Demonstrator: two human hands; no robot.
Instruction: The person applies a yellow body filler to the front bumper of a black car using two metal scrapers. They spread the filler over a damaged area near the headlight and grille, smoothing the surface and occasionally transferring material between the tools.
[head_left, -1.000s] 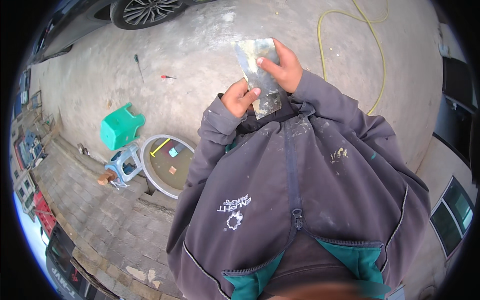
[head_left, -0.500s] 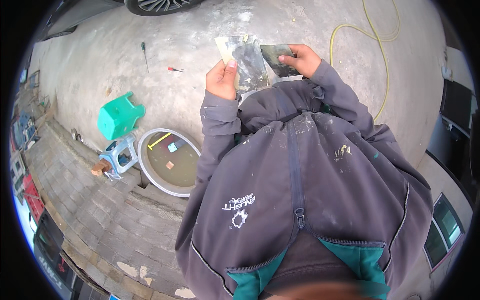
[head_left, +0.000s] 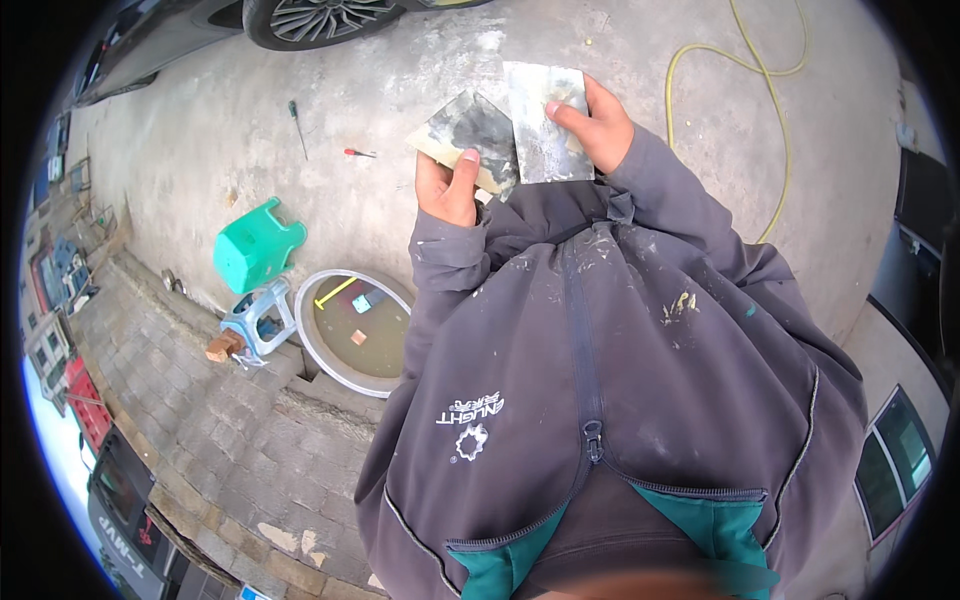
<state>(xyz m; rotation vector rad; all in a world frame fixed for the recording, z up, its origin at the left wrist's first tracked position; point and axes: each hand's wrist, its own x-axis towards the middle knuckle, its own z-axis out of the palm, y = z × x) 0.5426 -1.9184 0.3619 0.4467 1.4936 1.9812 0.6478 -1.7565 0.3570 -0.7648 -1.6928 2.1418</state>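
Over the concrete floor [head_left: 380,200], a dark-smeared sheet [head_left: 470,130] leans leftward, pinched under the thumb of the left hand [head_left: 448,188]; just beside it, the right hand [head_left: 600,128] likewise grips a paler sheet [head_left: 545,148], more upright. By the look of it, the two are fully parted, but neither is set down and smears remain on both. Compared with half a second ago, the right one shows a pale face instead of a dark one, and the left one tilts more. Farther off stands a tub [head_left: 303,322] of murky water.
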